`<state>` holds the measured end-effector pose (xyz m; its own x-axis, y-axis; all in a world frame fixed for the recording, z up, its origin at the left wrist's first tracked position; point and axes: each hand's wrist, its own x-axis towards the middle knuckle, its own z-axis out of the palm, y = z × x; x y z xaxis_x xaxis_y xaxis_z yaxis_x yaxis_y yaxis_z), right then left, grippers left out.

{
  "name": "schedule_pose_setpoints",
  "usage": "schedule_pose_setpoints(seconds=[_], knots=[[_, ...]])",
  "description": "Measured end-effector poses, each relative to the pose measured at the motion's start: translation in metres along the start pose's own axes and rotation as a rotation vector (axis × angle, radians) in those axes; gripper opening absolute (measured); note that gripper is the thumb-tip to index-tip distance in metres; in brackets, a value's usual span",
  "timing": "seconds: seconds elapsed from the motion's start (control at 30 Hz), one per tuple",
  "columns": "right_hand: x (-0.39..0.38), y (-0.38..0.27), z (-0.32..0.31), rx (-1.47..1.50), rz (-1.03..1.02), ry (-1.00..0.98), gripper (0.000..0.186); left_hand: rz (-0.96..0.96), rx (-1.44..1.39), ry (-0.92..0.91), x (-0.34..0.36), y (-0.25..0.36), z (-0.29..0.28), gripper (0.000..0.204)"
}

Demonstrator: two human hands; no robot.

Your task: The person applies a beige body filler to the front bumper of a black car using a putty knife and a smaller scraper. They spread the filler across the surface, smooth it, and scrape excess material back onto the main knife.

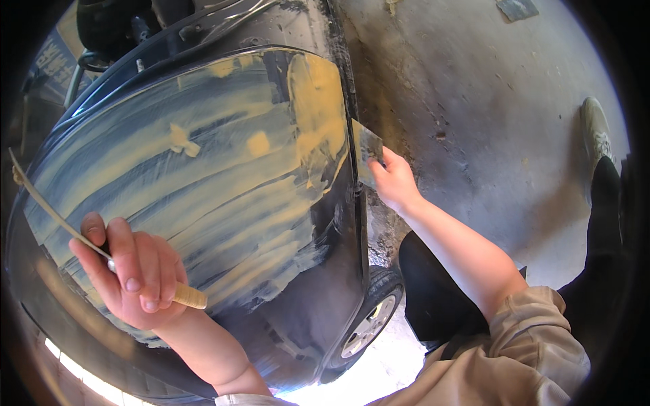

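In the head view, the two hands were held well apart. A spatula (191, 296) with a long, thin blade and a pale, rounded handle was clasped by the left hand (139, 274), above a dark car body panel (223, 159) streaked with yellow filler. A flat, thin, greyish spreader (367, 147) was pinched by the right hand (395, 179) at the panel's right edge; whether the edge was touched could not be told.
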<state>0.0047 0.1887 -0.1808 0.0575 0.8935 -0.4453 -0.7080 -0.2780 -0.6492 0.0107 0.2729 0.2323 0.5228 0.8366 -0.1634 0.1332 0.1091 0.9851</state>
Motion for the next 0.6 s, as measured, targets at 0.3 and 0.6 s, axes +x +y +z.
schedule_pose_setpoints(seconds=[0.3, 0.6], knots=[[0.011, 0.002, 0.009, -0.046, 0.043, -0.009, 0.031, 0.035, 0.011, 0.013, 0.003, 0.001, -0.001, 0.037], [0.004, -0.017, 0.002, -0.095, 0.087, -0.118, 0.024, 0.047, 0.015, 0.027, 0.005, 0.0, 0.002, 0.032]])
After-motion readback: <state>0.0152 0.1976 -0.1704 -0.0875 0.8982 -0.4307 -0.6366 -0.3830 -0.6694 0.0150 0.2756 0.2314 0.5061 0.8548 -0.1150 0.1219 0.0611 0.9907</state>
